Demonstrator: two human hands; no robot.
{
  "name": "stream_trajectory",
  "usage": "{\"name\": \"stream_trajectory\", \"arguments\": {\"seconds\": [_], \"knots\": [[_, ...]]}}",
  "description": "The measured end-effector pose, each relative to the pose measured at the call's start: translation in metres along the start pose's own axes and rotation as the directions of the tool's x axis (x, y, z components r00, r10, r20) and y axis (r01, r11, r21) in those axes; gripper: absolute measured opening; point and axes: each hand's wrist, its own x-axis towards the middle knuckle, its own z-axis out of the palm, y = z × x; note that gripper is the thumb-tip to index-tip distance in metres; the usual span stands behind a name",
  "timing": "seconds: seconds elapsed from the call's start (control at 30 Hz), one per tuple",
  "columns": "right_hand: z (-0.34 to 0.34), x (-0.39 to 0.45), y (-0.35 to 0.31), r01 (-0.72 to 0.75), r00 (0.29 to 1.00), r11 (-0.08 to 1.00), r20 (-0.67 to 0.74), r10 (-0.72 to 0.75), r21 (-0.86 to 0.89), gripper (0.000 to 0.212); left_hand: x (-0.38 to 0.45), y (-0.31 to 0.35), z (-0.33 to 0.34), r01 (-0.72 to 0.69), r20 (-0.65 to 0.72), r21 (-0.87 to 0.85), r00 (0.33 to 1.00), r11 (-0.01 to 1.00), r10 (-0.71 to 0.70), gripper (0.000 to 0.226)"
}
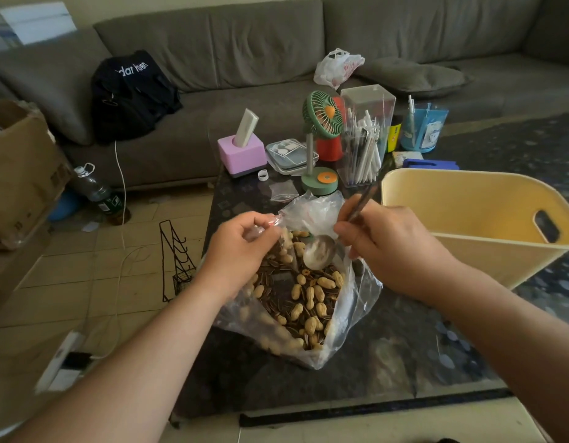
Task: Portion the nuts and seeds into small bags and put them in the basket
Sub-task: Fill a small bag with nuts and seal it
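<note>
**Head view: spoon over the open bag of nuts and seeds**

Head camera looks down on a dark patterned worktop (388, 362) in front of a grey sofa (245, 36). Near the worktop's left edge, toward the front, sits a large clear plastic bag (356, 302), open at the top and filled with peanuts in the shell (312, 295) mixed with striped sunflower seeds (276, 302).

The left hand (241, 247) is at the bag's left rim, its fingers curled and pinching a small clear bag (261, 228) there. The right hand (395, 247) is at the bag's right side, its fingers gripping the handle of a metal spoon (318, 252); the handle slants up and away behind the hand, and the bowl hangs just above the nuts inside the bag's mouth. Whether the bowl carries anything is hard to tell.

Just right of the bag, along the worktop's right edge, stands a pale yellow basket (468, 251) with a cut-out handle in its near wall.

Toward the far edge lie another small clear bag (283, 191), a green desk fan (321, 123), a pink box (241, 153), a clear holder of pens (366, 139) and a blue cup (423, 129).

On the floor to the left are a cardboard box (18, 174) and a plastic bottle (98, 190); a black bag (133, 94) rests on the sofa.
</note>
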Motion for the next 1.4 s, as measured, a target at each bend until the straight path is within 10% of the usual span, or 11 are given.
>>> {"name": "stream_trajectory", "arguments": {"seconds": [0.47,0.97,1.4], "knots": [[0.037,-0.003,-0.003,0.14,0.985,0.986,0.111,-0.13,-0.095,0.025,0.0,-0.011,0.001,-0.004,-0.01,0.215,1.0,0.977,0.007,0.006],[0.027,0.002,-0.001,-0.252,0.967,0.948,0.026,0.252,0.194,0.016,-0.003,-0.003,-0.004,-0.043,-0.062,0.332,0.996,0.942,0.067,0.01],[-0.003,0.0,-0.023,0.209,0.946,0.977,-0.244,-0.212,-0.041,0.014,-0.012,0.001,0.011,-0.058,0.076,0.334,0.996,0.941,0.035,0.093]]}}
